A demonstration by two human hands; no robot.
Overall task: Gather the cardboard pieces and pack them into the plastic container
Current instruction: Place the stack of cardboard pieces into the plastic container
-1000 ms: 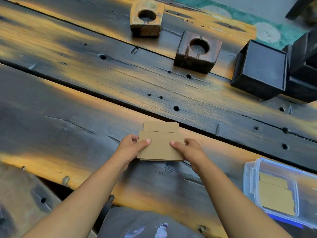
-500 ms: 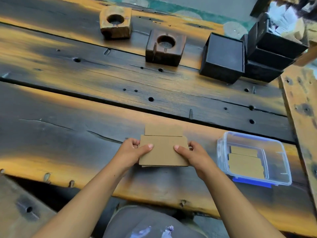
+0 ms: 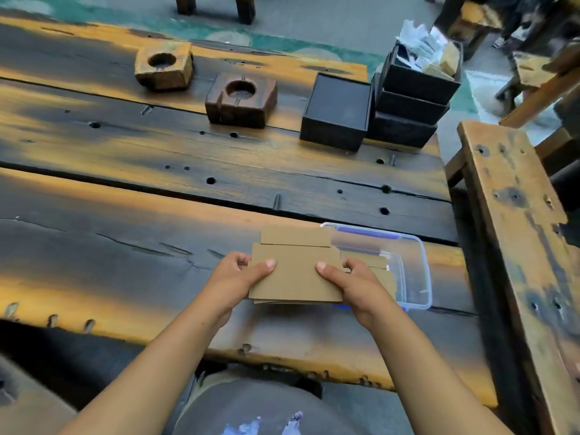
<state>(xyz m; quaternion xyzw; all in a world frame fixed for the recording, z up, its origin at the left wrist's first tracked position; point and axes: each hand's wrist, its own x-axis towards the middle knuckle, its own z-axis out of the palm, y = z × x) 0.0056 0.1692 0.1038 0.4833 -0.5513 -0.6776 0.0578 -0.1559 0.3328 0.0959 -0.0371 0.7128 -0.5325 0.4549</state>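
A stack of brown cardboard pieces (image 3: 295, 274) is held above the wooden table, gripped on its left edge by my left hand (image 3: 241, 277) and on its right edge by my right hand (image 3: 354, 284). The stack overlaps the left rim of a clear plastic container (image 3: 417, 265) with blue clips. More cardboard pieces (image 3: 373, 262) lie flat inside the container, partly hidden behind my right hand.
Two wooden blocks with round holes (image 3: 163, 69) (image 3: 241, 100) sit at the back of the plank table (image 3: 125, 215). A black box (image 3: 337, 111) and stacked black trays (image 3: 414, 89) holding scraps stand at the back right. A wooden bench (image 3: 514, 221) runs along the right.
Both hands have carried the cardboard stack to the right, from bare table to over the container's left rim. The view has swung right, showing the bench.
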